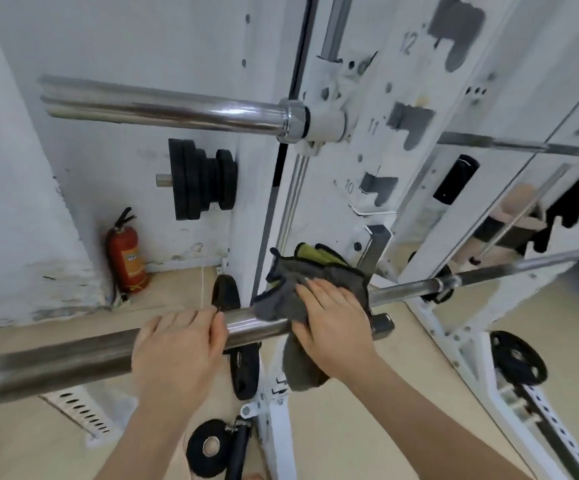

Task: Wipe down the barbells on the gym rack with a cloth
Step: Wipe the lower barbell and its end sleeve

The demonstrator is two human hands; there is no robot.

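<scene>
The grey cloth [281,299], with a yellow-green patch on its far side, is bunched over the lower barbell [253,325] just beside the white rack upright [367,140], and one end of it hangs down below the bar. The right hand [336,323] lies on top of it, its fingers [315,289] nearly straight and released, pressing the cloth against the steel with the thumb spread towards the left. The left hand [177,344] is further out on the thick sleeve of the same bar, its fingers [211,327] clenched over the top and grasping it, just apart from the cloth. The bar runs from lower left, past the upright, up to the right. Above it a second barbell [163,107] with a bright chrome sleeve juts left from the rack. Black weight plates [201,178] sit on a peg by the wall, and a red fire extinguisher [127,254] stands in the corner on the floor [367,410]. A black dumbbell [211,448] lies near the rack's foot.
</scene>
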